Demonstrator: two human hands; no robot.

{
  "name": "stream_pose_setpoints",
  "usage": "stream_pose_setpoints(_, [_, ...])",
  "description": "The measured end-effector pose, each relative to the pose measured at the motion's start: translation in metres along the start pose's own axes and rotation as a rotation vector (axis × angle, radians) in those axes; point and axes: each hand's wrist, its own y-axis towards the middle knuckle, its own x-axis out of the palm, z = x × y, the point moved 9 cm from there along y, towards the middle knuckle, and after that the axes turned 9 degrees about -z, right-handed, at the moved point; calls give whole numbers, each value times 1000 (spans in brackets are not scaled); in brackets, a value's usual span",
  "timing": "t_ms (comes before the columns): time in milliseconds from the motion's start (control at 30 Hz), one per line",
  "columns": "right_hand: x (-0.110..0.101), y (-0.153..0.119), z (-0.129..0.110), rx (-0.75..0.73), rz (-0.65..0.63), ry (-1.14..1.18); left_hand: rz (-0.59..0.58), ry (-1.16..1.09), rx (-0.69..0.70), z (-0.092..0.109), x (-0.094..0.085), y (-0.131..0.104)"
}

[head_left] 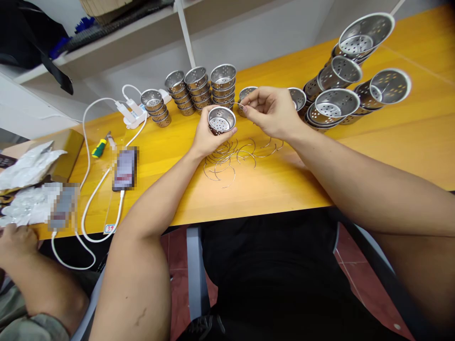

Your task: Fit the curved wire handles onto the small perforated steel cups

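My left hand (pixel 205 135) is wrapped round a perforated metal cup (pixel 221 124), held upright with its mouth facing up. Just to the right, my right hand (pixel 266 110) pinches a thin curved wire (pixel 234 103) between thumb and fingertips; the wire reaches left over the cup's far side, and whether it touches the rim I cannot tell. Several loose curved wires (pixel 227 163) lie on the yellow table below both hands. Behind my right hand, two more cups (pixel 298 98) are partly hidden.
Stacked cups (pixel 201 90) stand at the back; larger stacks (pixel 337 104) are at the right. A power strip (pixel 135 118), white cables, a phone (pixel 124 169) and a green-yellow screwdriver (pixel 99 148) lie left. Another person's hand (pixel 17 246) rests at the far left edge.
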Motion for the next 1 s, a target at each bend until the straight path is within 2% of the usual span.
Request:
stream_pose_setpoints(200, [9, -6, -11, 36, -57, -135, -8, -16, -9, 15, 3, 1])
stream_pose_setpoints(300, [11, -6, -11, 39, -25, -215, -28, -15, -16, 18, 7, 0])
stream_pose_setpoints(400, [14, -4, -6, 39, 0, -271, -37, -14, 33, 14, 11, -1])
stream_pose_setpoints(633, [15, -3, -2, -67, 87, -226, -128, -2, 175, -2, 26, 1])
stream_pose_setpoints(800, [15, -2, 1, -69, 107, -202, -119, 15, 163, -3, 25, 0])
stream_pose_setpoints(1000, [20, -1, 2, -51, 126, -191, -134, 45, 152, 4, 25, -4])
